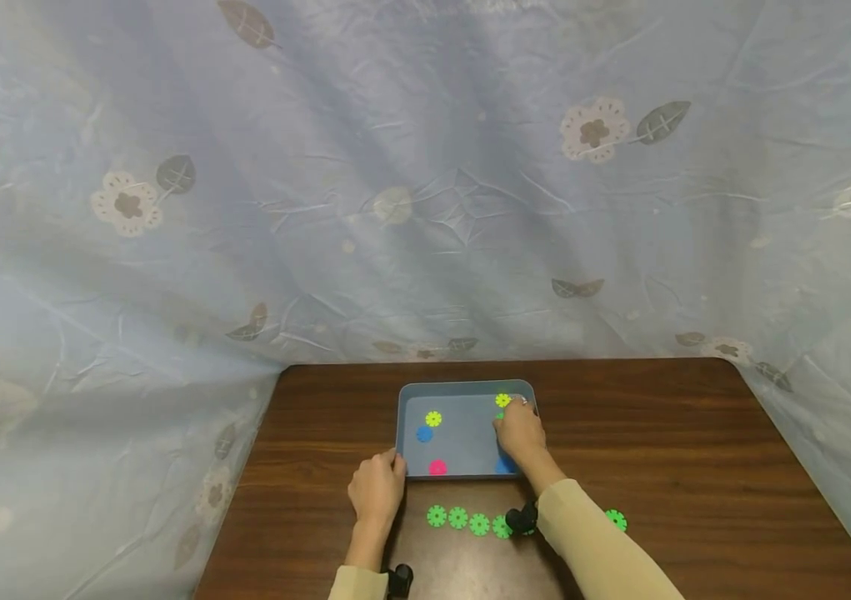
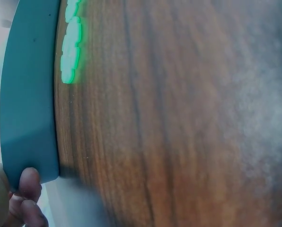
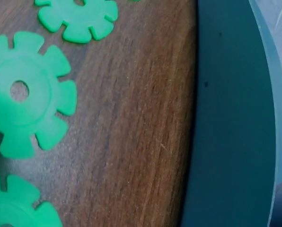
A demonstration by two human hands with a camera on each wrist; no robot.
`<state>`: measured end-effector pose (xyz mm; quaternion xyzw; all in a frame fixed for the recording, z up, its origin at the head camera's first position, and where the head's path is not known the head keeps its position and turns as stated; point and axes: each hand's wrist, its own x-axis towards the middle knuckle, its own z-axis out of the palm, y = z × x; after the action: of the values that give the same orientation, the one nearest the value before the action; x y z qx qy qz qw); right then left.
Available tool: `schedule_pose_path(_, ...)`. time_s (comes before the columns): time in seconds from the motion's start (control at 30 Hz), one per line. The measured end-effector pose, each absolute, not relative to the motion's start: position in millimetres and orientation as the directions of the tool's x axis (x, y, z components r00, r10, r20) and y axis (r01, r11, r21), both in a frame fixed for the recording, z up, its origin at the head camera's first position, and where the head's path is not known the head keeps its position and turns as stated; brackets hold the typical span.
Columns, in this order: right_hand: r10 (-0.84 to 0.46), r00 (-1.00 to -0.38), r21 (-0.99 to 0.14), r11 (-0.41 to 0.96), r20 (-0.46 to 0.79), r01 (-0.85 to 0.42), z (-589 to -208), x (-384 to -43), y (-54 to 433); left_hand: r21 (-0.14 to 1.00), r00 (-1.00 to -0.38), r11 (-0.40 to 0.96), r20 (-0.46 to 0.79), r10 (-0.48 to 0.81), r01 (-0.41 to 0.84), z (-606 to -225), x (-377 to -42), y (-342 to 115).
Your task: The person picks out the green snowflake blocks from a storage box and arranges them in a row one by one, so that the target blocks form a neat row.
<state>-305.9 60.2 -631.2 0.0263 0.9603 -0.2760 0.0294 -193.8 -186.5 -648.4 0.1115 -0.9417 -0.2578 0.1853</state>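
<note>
A shallow grey-blue tray (image 1: 463, 437) lies on the table. My left hand (image 1: 377, 487) grips its near left corner; in the left wrist view, the fingers (image 2: 30, 182) curl against the end of the tray wall (image 2: 30, 94). Over the tray's right side, my right hand (image 1: 521, 432) reaches down with bent fingers beside a partly covered green notched disc (image 1: 500, 415). Whether it pinches anything is hidden. Around it in the tray are a yellow notched disc (image 1: 503, 400) and a blue piece (image 1: 504, 467). Farther left lie another yellow disc (image 1: 433, 418), a blue disc (image 1: 423, 433) and a pink disc (image 1: 438, 467).
Several green notched discs (image 1: 479, 524) form a row on the brown wooden table (image 1: 305, 500) in front of the tray, partly behind the right wrist. One green disc (image 1: 616, 520) shows right of the forearm. A patterned curtain (image 1: 425, 208) hangs behind the table.
</note>
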Motion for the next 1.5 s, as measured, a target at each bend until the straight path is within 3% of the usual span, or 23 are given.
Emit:
schedule_pose_path(0.4,0.008,-0.996,-0.699,0.713,0.086,-0.055,-617.4,-297.1,82.1,0.522,-0.915,0.847,0.285,-0.285,-0.101,-647.6,-203.8,-190.8)
schedule_pose_path(0.67,0.031,-0.997,-0.789,0.613,0.077,-0.042,-601.4,-283.0,117.2,0.529,-0.92,0.844,0.281,-0.273,-0.089,-648.2,-209.9,-196.2)
schedule_pose_path(1.1,0.048,-0.997,-0.758,0.652,0.055,-0.01,-588.1,-241.7,192.2,0.533,-0.925,0.842,0.275,-0.262,-0.08,-647.4,-226.0,-207.0)
schedule_pose_path(1.5,0.097,-0.992,-0.713,0.69,-0.077,0.123,-611.5,-194.2,236.1,0.535,-0.934,0.842,0.263,-0.241,-0.067,-644.6,-237.7,-211.9)
